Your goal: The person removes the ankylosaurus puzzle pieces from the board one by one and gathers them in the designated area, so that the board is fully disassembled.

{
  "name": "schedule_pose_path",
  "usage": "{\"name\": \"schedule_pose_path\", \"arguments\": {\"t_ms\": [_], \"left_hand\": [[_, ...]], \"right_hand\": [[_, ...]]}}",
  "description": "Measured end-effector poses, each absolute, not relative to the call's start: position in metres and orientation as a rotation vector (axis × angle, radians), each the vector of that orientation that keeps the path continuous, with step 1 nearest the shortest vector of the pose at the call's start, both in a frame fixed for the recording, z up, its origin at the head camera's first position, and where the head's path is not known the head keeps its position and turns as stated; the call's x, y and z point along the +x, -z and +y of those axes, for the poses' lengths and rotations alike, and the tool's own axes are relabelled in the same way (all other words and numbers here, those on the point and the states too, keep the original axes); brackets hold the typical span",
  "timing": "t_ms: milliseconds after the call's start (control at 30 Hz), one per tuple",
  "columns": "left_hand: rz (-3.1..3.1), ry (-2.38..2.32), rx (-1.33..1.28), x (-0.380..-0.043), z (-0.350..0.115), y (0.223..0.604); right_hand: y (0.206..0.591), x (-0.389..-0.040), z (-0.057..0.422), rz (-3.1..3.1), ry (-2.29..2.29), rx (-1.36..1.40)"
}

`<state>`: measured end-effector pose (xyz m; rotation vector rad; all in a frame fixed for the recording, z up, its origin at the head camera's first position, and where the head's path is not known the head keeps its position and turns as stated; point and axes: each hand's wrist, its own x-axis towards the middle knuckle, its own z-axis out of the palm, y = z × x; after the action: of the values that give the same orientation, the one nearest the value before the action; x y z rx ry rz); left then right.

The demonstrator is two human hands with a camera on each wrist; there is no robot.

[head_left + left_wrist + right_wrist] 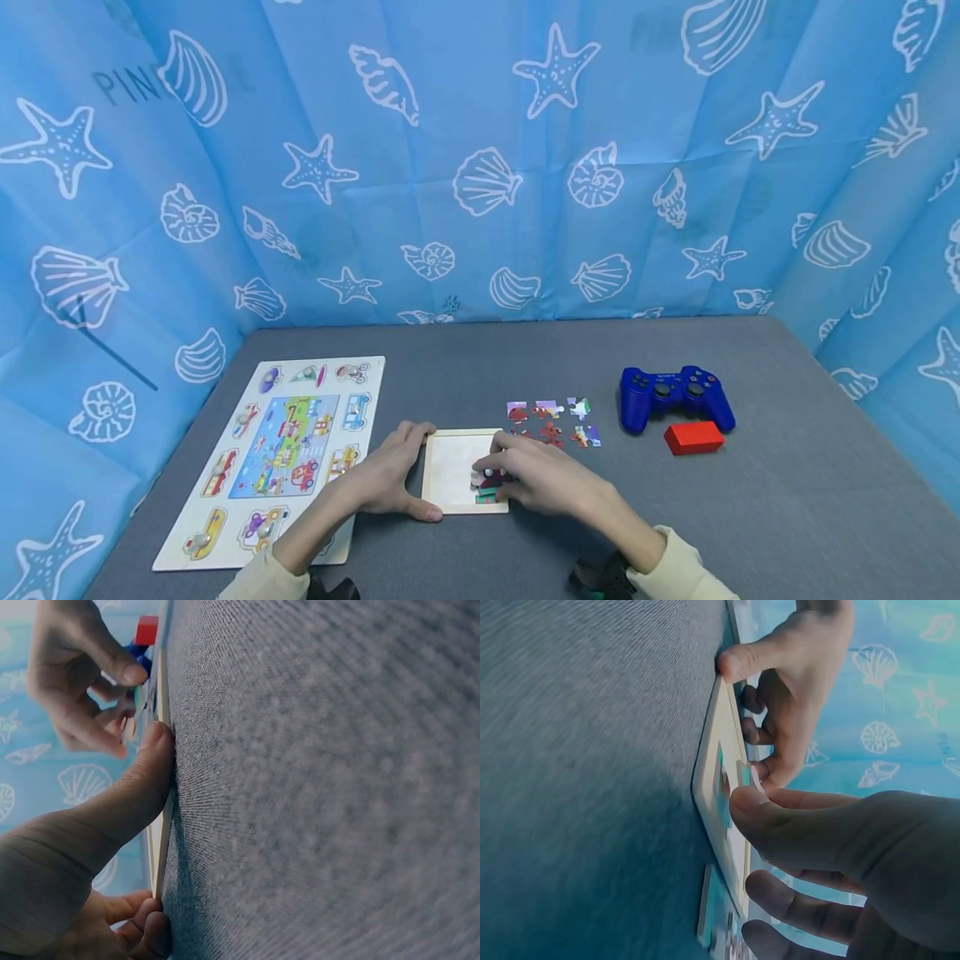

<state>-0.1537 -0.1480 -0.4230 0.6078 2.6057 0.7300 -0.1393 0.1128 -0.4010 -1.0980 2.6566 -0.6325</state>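
A square, shallow wooden puzzle tray [448,467] lies flat in front of me. My left hand [390,477] grips its left side, thumb at the near corner and fingertips at the far corner. Over the tray's near right part, my right hand [551,478] pinches a small jigsaw piece [744,773] with a green edge between thumb and index finger. Below those fingers, another jigsaw piece [723,787] lies inside the tray, partly hidden. Several loose jigsaw pieces [551,433] are laid out just beyond the right hand, which covers some of them.
To the left lies a large pegged puzzle board [247,396] with vehicle shapes, its near right part behind my left forearm. A blue game controller [675,396] and a red block [693,438] are on the right. A blue shell-print curtain [487,250] hangs behind the grey table [787,500].
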Motion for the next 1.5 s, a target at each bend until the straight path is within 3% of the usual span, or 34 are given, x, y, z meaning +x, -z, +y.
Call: {"name": "schedule_pose_path", "arguments": {"t_ms": [867,1500], "left_hand": [[2.609,-0.734,0.596,-0.154,-0.147,0.424],[2.611,-0.729,0.582,-0.154,-0.147,0.424]], "right_hand": [[0.402,-0.138,0.184,2.728,0.617,-0.858],[0.403,-0.142,0.188,2.672,0.582,-0.75]]}}
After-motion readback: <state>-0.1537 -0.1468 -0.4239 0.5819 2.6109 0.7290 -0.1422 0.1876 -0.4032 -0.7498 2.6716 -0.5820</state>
